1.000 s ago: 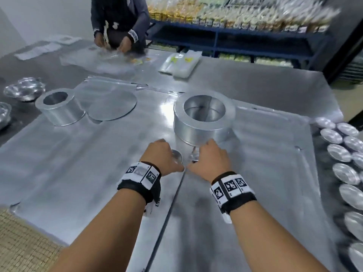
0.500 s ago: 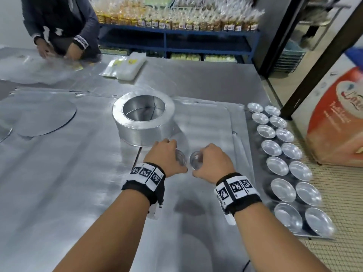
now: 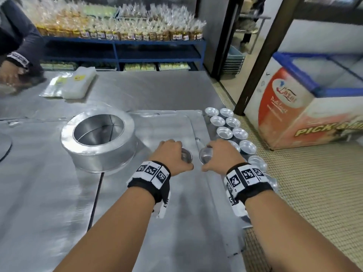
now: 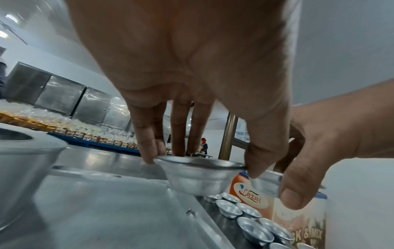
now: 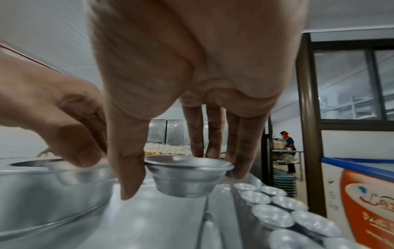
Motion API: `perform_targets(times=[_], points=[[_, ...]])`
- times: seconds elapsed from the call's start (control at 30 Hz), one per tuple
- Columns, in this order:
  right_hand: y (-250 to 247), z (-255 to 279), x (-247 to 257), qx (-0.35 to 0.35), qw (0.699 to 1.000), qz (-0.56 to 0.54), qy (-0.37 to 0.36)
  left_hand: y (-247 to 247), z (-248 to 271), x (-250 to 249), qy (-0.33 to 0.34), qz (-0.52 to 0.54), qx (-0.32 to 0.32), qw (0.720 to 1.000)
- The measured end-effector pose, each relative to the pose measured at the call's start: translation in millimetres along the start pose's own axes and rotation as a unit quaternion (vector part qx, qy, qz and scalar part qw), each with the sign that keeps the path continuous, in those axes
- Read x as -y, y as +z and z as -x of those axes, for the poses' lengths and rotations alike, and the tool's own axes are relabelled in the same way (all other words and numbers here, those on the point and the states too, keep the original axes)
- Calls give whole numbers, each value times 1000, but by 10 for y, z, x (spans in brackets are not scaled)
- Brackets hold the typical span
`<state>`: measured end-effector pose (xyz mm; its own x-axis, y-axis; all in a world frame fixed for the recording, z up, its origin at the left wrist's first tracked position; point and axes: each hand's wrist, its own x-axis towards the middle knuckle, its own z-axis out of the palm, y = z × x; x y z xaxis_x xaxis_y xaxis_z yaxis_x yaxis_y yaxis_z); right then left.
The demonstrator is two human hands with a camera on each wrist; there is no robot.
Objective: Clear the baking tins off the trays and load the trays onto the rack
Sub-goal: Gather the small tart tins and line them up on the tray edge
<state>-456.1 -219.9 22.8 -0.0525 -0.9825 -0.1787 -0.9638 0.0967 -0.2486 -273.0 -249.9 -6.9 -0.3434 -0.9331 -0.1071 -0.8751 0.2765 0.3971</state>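
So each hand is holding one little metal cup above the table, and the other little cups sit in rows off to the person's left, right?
Not quite: the rows of cups sit to the person's right, as the head view shows. Each hand, left hand and right hand, does hold one.

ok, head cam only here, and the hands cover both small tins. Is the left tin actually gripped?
Observer: Yes. In the left wrist view the left hand pinches the left tin by its rim, thumb against fingers.
Operator: Right side?
Observer: Same. The right hand pinches the right tin at the rim, open side up.
Operator: Resting or lifted?
Observer: The right wrist view shows its base apparently clear of the tray.
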Motion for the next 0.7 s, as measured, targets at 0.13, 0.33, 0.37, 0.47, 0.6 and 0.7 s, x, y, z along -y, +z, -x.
perform_targets(times=[0.13,0.33,0.37,0.47,0.6,0.7], points=[[-268,-410,-331,-10,999,4,31,-88,-545,-253,33,-21,5,999],[-705,-1565,-961,-31,999,0,24,-152,-1780,-649,32,-38,-4,999],[-777,-1787,-1069,-34,999,0,24,-135,-2014,-703,25,-43,-7,999],[-891,-2479,-1367,-24,1000,0,20,-39,-2695,-794,3,-55,-17,998],[-826,-3319,-1720,-15,1000,-20,4,107,-3546,-768,-34,-30,-35,998],[-702,-3830,-1932,-17,999,-37,-1,182,-4098,-724,-44,-35,-44,997]])
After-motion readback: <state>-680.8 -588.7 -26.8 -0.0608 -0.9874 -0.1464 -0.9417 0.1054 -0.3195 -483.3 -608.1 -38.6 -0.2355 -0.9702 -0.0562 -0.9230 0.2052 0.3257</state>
